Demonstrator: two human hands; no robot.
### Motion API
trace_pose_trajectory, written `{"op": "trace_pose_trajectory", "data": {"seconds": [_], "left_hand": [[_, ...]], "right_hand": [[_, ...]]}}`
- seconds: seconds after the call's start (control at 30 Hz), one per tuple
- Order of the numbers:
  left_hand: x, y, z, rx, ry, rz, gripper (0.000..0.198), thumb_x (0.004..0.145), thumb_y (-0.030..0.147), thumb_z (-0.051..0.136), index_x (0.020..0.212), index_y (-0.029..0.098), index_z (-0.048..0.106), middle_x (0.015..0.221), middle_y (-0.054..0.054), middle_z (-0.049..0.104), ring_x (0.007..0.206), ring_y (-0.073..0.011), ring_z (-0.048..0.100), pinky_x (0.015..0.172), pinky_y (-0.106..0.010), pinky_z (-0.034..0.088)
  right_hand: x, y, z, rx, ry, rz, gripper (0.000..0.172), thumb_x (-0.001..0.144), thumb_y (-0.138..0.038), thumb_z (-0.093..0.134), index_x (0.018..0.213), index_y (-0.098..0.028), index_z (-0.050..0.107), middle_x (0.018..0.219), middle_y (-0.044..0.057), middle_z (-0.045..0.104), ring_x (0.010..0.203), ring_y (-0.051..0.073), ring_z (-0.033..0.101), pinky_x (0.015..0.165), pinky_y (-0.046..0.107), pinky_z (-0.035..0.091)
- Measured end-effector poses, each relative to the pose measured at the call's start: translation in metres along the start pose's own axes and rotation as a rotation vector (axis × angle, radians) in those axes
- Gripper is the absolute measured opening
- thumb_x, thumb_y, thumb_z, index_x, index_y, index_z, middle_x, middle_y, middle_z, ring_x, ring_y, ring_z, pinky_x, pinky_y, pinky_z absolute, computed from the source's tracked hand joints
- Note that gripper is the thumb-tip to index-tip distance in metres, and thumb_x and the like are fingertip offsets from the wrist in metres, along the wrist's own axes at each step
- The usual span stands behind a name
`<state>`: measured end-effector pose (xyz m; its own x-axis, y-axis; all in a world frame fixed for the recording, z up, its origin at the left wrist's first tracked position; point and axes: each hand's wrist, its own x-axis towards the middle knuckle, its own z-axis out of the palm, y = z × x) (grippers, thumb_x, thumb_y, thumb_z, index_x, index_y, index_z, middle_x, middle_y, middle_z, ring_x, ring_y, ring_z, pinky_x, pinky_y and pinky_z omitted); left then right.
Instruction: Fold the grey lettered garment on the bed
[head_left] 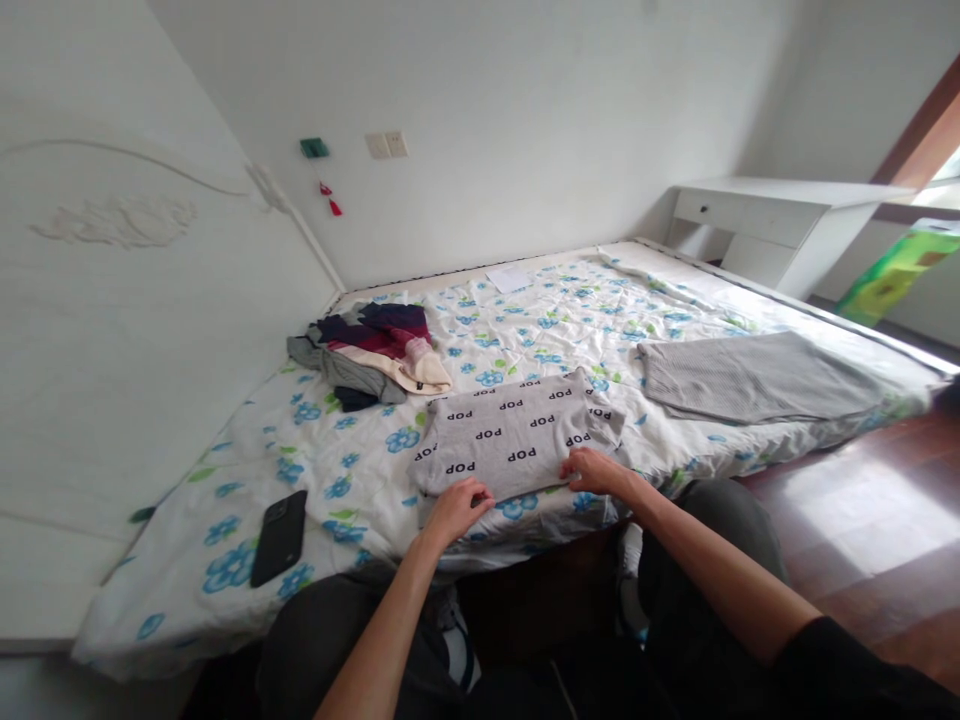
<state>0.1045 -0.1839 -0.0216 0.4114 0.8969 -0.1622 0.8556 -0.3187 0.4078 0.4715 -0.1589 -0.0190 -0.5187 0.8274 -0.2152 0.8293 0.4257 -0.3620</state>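
A light grey shirt [517, 425] printed with black "POP" lettering lies spread near the front edge of the bed, its short sleeves out to the sides. My left hand [459, 508] is at the left part of its near edge, fingers curled and closed on the fabric. At the right part of the same edge, my right hand [596, 472] has its fingers bent and pinched on the cloth. The fingertips of both hands are partly hidden.
On the flowered bed sheet [405, 438] are a heap of clothes [375, 345], a folded grey ribbed garment [750, 375], a black phone [279, 538] and a white paper [508, 279]. A white desk [780, 220] stands behind on the right.
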Motion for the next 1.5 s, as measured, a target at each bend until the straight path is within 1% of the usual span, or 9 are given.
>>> {"op": "trace_pose_trajectory", "data": {"seconds": [0.27, 0.47, 0.63, 0.77, 0.93, 1.03, 1.2, 1.37, 1.5], "left_hand": [[0.003, 0.015, -0.009, 0.082, 0.025, -0.006, 0.01, 0.095, 0.021, 0.068, 0.1, 0.027, 0.074, 0.106, -0.005, 0.079, 0.102, -0.0254, 0.075, 0.093, -0.034, 0.052], [0.003, 0.018, -0.009, 0.128, -0.033, 0.006, 0.009, 0.096, 0.02, 0.069, 0.1, 0.025, 0.075, 0.108, -0.005, 0.079, 0.11, -0.0257, 0.074, 0.098, -0.033, 0.051], [0.004, 0.014, -0.011, 0.097, -0.062, 0.008, 0.009, 0.097, 0.022, 0.071, 0.104, 0.025, 0.077, 0.111, -0.005, 0.079, 0.111, -0.0252, 0.075, 0.098, -0.033, 0.052], [0.01, 0.013, -0.009, 0.069, -0.093, -0.075, 0.01, 0.102, 0.03, 0.069, 0.104, 0.024, 0.077, 0.113, -0.007, 0.082, 0.111, -0.0272, 0.077, 0.098, -0.034, 0.054], [0.019, 0.007, -0.003, 0.085, -0.046, -0.161, 0.025, 0.104, 0.026, 0.062, 0.124, 0.026, 0.077, 0.132, -0.009, 0.081, 0.12, -0.0279, 0.077, 0.105, -0.037, 0.056], [0.027, -0.001, -0.007, 0.073, -0.045, -0.161, 0.061, 0.097, 0.023, 0.07, 0.158, 0.028, 0.064, 0.15, -0.012, 0.074, 0.128, -0.0283, 0.077, 0.11, -0.037, 0.057], [0.054, -0.017, -0.027, 0.127, -0.202, -0.185, 0.099, 0.087, 0.031, 0.089, 0.177, 0.024, 0.048, 0.133, -0.012, 0.082, 0.125, -0.0335, 0.079, 0.11, -0.039, 0.057], [0.093, -0.028, -0.036, 0.206, -0.071, -0.155, 0.035, 0.102, 0.042, 0.078, 0.131, 0.024, 0.085, 0.117, -0.012, 0.084, 0.119, -0.0354, 0.078, 0.104, -0.042, 0.057], [0.12, -0.034, -0.035, 0.28, 0.027, -0.017, 0.01, 0.101, 0.032, 0.079, 0.099, 0.023, 0.083, 0.122, -0.011, 0.079, 0.127, -0.0336, 0.071, 0.109, -0.041, 0.055]], "right_hand": [[0.002, -0.007, -0.014, 0.001, 0.119, -0.028, 0.043, 0.09, -0.003, 0.064, 0.122, -0.018, 0.087, 0.123, 0.014, 0.081, 0.122, 0.03, 0.074, 0.099, 0.032, 0.054], [0.0, 0.0, -0.009, -0.051, 0.012, 0.014, 0.051, 0.092, 0.003, 0.058, 0.121, -0.022, 0.091, 0.124, 0.012, 0.082, 0.125, 0.026, 0.073, 0.103, 0.03, 0.052], [-0.002, 0.001, -0.013, -0.027, -0.087, 0.031, 0.035, 0.096, -0.021, 0.079, 0.129, -0.023, 0.092, 0.129, 0.012, 0.085, 0.124, 0.029, 0.077, 0.104, 0.028, 0.054], [-0.001, -0.006, -0.021, 0.0, -0.096, 0.119, 0.029, 0.108, -0.028, 0.068, 0.12, -0.023, 0.094, 0.122, 0.012, 0.087, 0.119, 0.028, 0.08, 0.096, 0.027, 0.056], [0.006, -0.015, -0.018, -0.024, -0.098, 0.204, 0.032, 0.102, -0.018, 0.067, 0.121, -0.023, 0.093, 0.126, 0.011, 0.087, 0.117, 0.026, 0.081, 0.091, 0.026, 0.055], [0.01, -0.015, -0.014, -0.024, -0.1, 0.226, 0.033, 0.102, -0.018, 0.067, 0.122, -0.023, 0.092, 0.128, 0.012, 0.086, 0.117, 0.026, 0.081, 0.091, 0.027, 0.056], [0.021, -0.013, -0.008, -0.055, -0.132, 0.241, 0.031, 0.101, -0.019, 0.068, 0.12, -0.023, 0.093, 0.125, 0.014, 0.087, 0.116, 0.028, 0.081, 0.094, 0.03, 0.057], [0.036, -0.009, -0.004, -0.098, -0.202, 0.189, 0.03, 0.1, -0.019, 0.071, 0.12, -0.022, 0.092, 0.123, 0.015, 0.087, 0.119, 0.029, 0.081, 0.098, 0.031, 0.057], [0.046, -0.005, -0.003, -0.128, -0.288, 0.164, 0.03, 0.096, -0.017, 0.075, 0.12, -0.025, 0.091, 0.124, 0.011, 0.087, 0.12, 0.029, 0.08, 0.098, 0.029, 0.056]]}}
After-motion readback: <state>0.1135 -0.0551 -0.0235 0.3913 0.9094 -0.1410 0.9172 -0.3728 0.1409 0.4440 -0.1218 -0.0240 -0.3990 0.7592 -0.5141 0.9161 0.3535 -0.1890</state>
